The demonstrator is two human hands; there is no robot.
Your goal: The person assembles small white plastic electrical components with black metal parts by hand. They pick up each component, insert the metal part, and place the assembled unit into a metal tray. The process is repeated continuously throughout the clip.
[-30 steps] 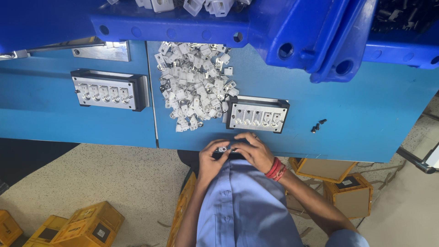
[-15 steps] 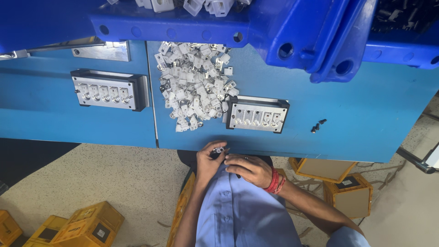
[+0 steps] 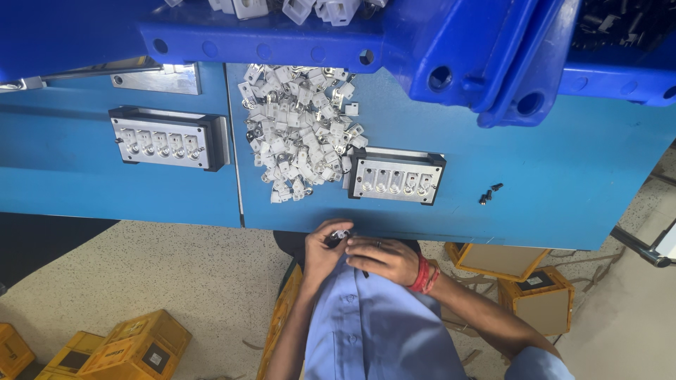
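Small part (image 3: 339,235), dark w/ a pale metal end, sits just off the near edge of the blue surface (image 3: 563,176), against the blue shirt (image 3: 373,331). Too small to read its long axis or heading. Left hand (image 3: 322,255): grip closed on the part, fingertips pinching. Right hand (image 3: 384,258): fingers curled, touching the left; its hold can't be told. Open room: bare surface to the right, near loose black screws (image 3: 489,193). Ahead: metal fixture block (image 3: 396,178), rectangular, five sockets; beside it a pile of white metal pieces (image 3: 299,137). Second fixture block (image 3: 167,138) well apart, left.
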